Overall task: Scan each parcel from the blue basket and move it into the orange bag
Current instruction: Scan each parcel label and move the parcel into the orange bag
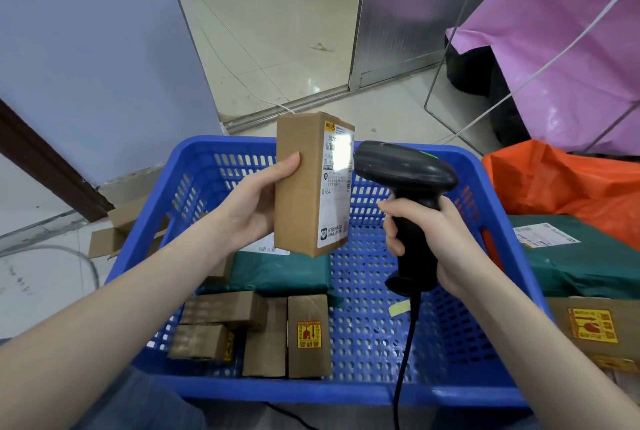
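My left hand (pixel 254 203) grips a tall brown cardboard parcel (pixel 299 194) upright above the blue basket (pixel 485 208), its white shipping label facing right. My right hand (pixel 433 242) grips the handle of a black barcode scanner (pixel 405 170), whose head points at the label from a few centimetres away; a bright patch of light lies on the label. Inside the basket lie several small brown boxes (pixel 308 336) and a green mailer (pixel 280 270). The orange bag (pixel 568 184) lies to the right of the basket.
A green mailer (pixel 581 256) and a brown box with a yellow sticker (pixel 595 325) lie on the orange bag at right. A pink bag (pixel 561 35) on a wire frame stands behind. Flattened cardboard (pixel 121 232) lies left of the basket. The scanner's cable hangs over the basket's near rim.
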